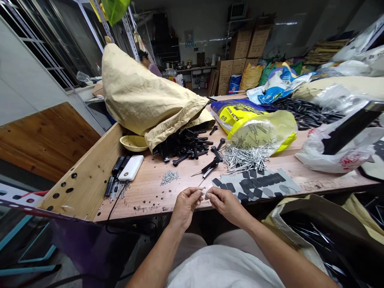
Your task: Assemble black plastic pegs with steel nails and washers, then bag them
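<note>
My left hand [188, 202] and my right hand [221, 200] meet at the table's front edge, each in a closed pinch. A thin metal pin [203, 193] shows between their fingertips; its ends are hidden by the fingers. Just beyond lie two black-handled tools [213, 162] with thin metal shafts pointing toward me. To the left is a small heap of tiny silvery metal pieces [170, 177]. Long metal pins [249, 156] spill from a yellow and blue bag [240, 116]. Near my right hand, black adhesive-looking pads [255, 183] lie on a grey sheet [289, 182].
A large beige sack [144, 92] spills black plastic parts [192, 148] onto the table. A white power bank [131, 168] with a cable and a yellow bowl [133, 143] are at left. An open sack [285, 216] stands below right. Another person [154, 70] is partly visible behind.
</note>
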The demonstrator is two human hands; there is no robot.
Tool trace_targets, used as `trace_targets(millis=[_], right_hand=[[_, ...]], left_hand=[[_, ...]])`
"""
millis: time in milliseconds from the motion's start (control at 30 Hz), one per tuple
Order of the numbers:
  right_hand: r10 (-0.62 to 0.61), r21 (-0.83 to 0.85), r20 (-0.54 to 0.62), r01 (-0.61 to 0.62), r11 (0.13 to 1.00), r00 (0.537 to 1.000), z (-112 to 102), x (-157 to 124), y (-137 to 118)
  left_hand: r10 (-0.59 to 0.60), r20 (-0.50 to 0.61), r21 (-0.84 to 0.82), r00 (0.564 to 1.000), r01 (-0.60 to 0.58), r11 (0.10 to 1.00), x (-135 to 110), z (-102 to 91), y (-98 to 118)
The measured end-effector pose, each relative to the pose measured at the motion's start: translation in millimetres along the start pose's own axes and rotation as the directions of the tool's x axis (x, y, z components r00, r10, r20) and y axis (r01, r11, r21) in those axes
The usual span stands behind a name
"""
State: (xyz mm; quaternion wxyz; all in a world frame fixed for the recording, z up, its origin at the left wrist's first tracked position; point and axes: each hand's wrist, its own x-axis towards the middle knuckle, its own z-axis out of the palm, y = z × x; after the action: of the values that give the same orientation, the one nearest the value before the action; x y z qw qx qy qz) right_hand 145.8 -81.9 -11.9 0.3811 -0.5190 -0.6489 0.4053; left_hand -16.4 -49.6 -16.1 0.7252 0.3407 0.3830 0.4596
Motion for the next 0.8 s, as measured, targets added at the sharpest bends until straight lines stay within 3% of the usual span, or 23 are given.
trace_targets(millis=[133,267,467,667,800], right_hand=[[-0.068,-0.168,-0.037,0.061,0.984,0.997,-0.2,-2.9,-5.2],[-0.123,-0.274,-0.07,0.1,0.956,0.99,2.7,-3.4,-1.1],[-0.102,-0.282,-0.084,0.075,0.957,0.991,6.5,-2.0,2.2],[-0.166,-0.316,-0.085,0.132,0.94,0.982,3.5,-1.3,2.2],[-0.073,-0.193,-0.034,0.065,0.979,0.997,-1.1,-0.8,3.2]], left_hand=[[-0.093,0.023,-0.065,0.995,0.094,0.993,1.8,-0.1,1.7],[-0.071,-0.009,0.016,0.997,0.071,0.997,4.6,-0.3,0.5],[-0.004,-0.082,0.027,0.997,0.006,1.0,5.0,2.2,-3.6],[-0.035,-0.042,0.008,0.999,0.035,0.999,5.1,3.0,-2.2],[-0.049,0.0,0.01,0.999,0.049,0.999,4.3,2.6,-1.1]])
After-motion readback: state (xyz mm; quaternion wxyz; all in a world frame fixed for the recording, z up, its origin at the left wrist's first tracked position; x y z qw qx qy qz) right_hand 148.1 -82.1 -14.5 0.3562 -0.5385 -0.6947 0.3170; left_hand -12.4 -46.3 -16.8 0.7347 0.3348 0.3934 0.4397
